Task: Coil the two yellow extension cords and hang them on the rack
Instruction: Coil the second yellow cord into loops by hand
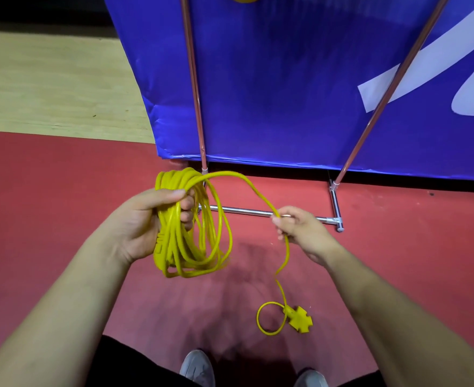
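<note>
Left hand (146, 222) clenched round coiled yellow cord (191, 233), right hand (300, 230) pinching its tail

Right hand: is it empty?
No, the right hand pinches the loose strand running from the coil in the left hand.

Glossy plastic cord (191, 238), polished metal rack (258, 212)
</note>
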Tool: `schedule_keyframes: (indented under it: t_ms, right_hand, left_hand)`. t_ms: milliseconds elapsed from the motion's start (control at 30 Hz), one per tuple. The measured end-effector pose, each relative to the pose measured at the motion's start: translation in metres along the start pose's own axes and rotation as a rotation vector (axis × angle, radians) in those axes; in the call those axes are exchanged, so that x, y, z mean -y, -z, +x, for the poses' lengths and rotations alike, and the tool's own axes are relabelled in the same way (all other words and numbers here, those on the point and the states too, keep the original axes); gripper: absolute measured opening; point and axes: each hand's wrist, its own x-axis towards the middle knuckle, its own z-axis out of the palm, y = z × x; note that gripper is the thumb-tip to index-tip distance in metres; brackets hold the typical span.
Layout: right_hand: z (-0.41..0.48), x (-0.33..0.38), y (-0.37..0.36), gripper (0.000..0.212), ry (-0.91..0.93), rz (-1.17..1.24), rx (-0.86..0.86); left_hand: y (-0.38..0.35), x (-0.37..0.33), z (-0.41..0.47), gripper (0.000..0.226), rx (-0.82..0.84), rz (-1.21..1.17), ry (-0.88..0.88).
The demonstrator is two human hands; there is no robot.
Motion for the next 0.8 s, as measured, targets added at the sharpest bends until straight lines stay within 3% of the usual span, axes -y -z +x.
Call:
schedule_keyframes:
  t_ms: [100, 233, 500, 667, 800]
  right_hand:
    - [0.0, 0.021, -0.004, 0.017, 0.075, -0.016, -0.1]
    - [-0.01, 0.052, -0.01, 0.017, 0.191, -0.108, -0.066]
    - [-0.032, 0.095, -0.027, 0.012, 0.406, -0.368, 0.123]
    - [-0.036, 0.1, -0.03, 0.013, 0.443, -0.36, 0.184]
    - [-0.034, 0.097, -0.03, 0.02, 0.45, -0.216, 0.181]
  left_hand:
    - [-0.001, 0.004, 0.001, 0.06, 0.011, 0.005, 0.095]
    - [-0.005, 0.006, 0.004, 0.074, 0.017, -0.017, 0.151]
    - [-0.021, 0.019, 0.007, 0.062, 0.05, 0.098, 0.201]
    - [-0.025, 0.027, 0.007, 0.059, 0.012, 0.151, 0.227]
    - [-0.031, 0.033, 0.008, 0.044, 0.072, 0.224, 0.209]
